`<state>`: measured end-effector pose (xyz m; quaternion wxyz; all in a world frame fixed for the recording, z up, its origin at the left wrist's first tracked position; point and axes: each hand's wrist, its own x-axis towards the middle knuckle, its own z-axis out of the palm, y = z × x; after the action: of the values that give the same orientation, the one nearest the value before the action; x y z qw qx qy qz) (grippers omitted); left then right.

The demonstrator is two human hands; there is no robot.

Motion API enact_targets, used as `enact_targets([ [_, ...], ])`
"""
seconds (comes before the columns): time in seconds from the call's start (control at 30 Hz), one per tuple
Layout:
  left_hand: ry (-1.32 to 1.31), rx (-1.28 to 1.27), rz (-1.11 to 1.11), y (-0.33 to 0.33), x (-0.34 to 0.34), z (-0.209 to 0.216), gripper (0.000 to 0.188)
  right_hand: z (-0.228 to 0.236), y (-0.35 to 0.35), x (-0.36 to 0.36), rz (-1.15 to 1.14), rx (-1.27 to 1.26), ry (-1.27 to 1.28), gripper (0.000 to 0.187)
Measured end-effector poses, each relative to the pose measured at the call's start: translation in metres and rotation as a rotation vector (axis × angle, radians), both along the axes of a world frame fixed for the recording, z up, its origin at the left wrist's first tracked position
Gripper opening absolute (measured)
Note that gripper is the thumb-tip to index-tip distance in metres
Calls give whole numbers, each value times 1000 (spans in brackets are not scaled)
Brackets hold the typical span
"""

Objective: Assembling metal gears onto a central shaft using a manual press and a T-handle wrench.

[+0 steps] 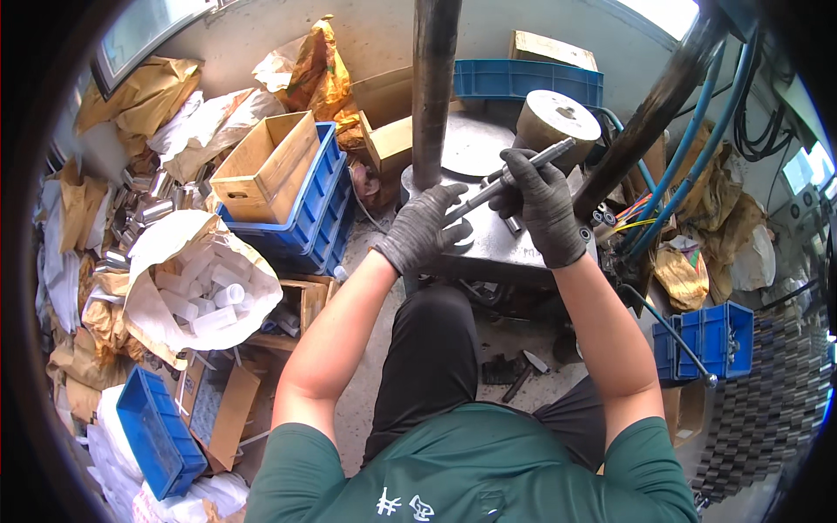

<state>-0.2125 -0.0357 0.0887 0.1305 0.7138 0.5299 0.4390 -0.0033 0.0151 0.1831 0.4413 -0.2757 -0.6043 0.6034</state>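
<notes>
A grey stepped metal shaft slants across both my hands, its thinner end pointing up to the right. My left hand, in a dark grey glove, closes around its lower left end. Higher up, my gloved right hand grips it with the fingers wrapped round. Below the shaft lies the metal top of a machine stand. A small metal cylinder rests there, partly hidden. Just beyond my right hand stands a thick round metal block.
An upright dark steel post and a sloping one flank the stand. At left are an open sack of clear plastic tubes, a wooden box and blue crates. Blue hoses and stacked metal pieces are at right.
</notes>
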Motion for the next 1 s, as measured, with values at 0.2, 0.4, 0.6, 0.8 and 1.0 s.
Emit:
enact_targets([
  [0.2,291,-271,-90,27,5,-2,60,-35,29,-8,-103,30,-117,37],
  [0.4,513,-285,-26,27,9,-4,58,-25,32,-17,57,327,-360,38],
  [0.6,544,-278,-13,26,10,1,47,-7,44,-42,-73,410,-656,48],
  [0.8,523,-335,-21,27,14,4,46,-16,33,-42,63,123,-483,46],
  [1.0,610,-342,-16,33,13,-3,54,-34,36,-40,-22,335,-457,41],
])
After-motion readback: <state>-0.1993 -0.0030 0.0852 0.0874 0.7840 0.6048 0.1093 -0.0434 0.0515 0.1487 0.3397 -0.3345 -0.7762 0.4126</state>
